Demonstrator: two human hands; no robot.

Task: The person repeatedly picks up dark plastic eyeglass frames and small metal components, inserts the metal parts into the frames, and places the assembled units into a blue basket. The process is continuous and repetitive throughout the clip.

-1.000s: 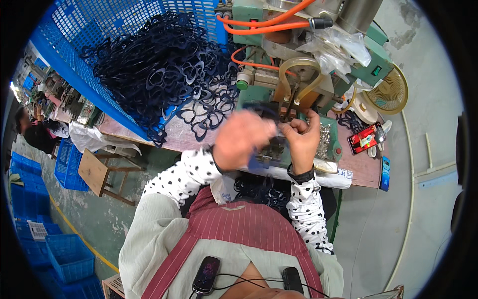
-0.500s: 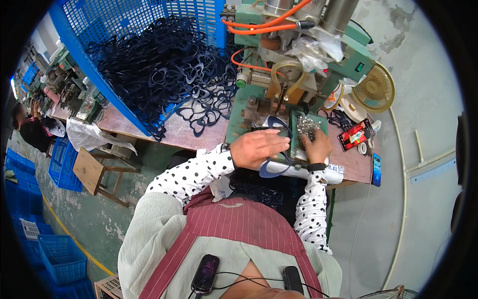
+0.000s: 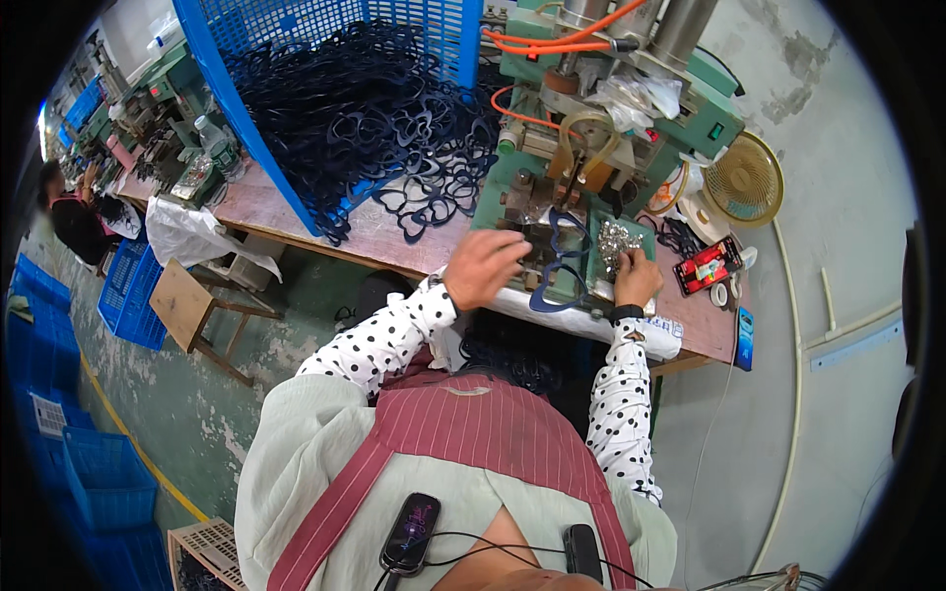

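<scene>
A looped dark navy band (image 3: 543, 292) hangs over the front of the green press machine (image 3: 505, 163), one end under the tooling. Just left of it is my left hand (image 3: 486, 268), fingers stretched out and apart from the band. My right hand (image 3: 639, 280) is at the near edge of a green tray, its fingertips pinched together by the small shiny metal pieces (image 3: 619, 239). Whatever lies between those fingertips is too small to make out.
A blue crate (image 3: 313, 219) spills a heap of navy bands (image 3: 345, 123) onto the table (image 3: 266, 202) at the left. Right of the press are a phone (image 3: 708, 268), tape rolls (image 3: 721, 295) and a fan (image 3: 746, 179). A wooden stool (image 3: 187, 305) stands on the floor.
My left hand has drawn left, away from the navy band, which stays at the press. My right hand remains at the metal pieces, fingertips now pinched at the tray's near side. The view has shifted slightly.
</scene>
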